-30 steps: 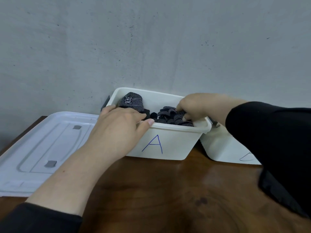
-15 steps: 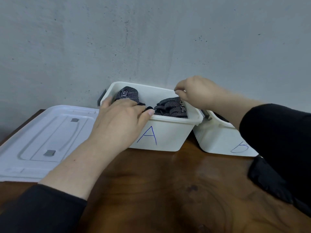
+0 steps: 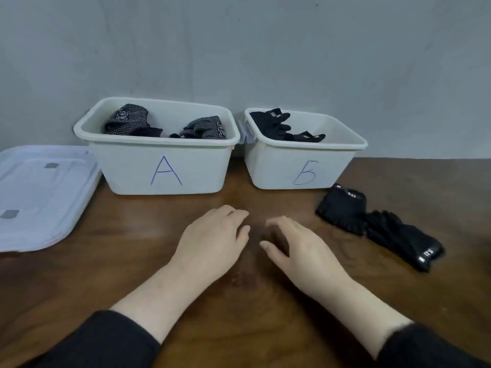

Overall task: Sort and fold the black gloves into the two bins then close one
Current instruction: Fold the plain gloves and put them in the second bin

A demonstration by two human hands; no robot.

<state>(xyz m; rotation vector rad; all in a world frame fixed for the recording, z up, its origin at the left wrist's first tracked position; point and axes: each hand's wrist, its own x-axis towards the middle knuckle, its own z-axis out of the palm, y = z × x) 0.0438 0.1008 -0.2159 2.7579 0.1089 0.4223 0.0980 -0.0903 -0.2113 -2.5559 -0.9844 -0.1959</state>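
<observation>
Head view: both hands back from bin A [image 3: 162,168], now low over the wooden surface [image 3: 132,261] in front of the bins. Left hand [image 3: 212,243] empty, fingers loosely curled, gripping nothing; right hand [image 3: 297,248] likewise relaxed and empty, thumb out. Half a second earlier: left hand on bin A's front rim, right hand at its far corner over the dotted gloves [image 3: 127,120]. Dotted gloves now folded inside bin A; plain black gloves [image 3: 276,123] inside bin B [image 3: 305,171]. Two more black gloves [image 3: 372,221] loose on the surface, right of bin B, unfolded. Lid [image 3: 39,195] flat at far left, off both bins. Probably bin A sorted; loose pair and closing not yet done.
</observation>
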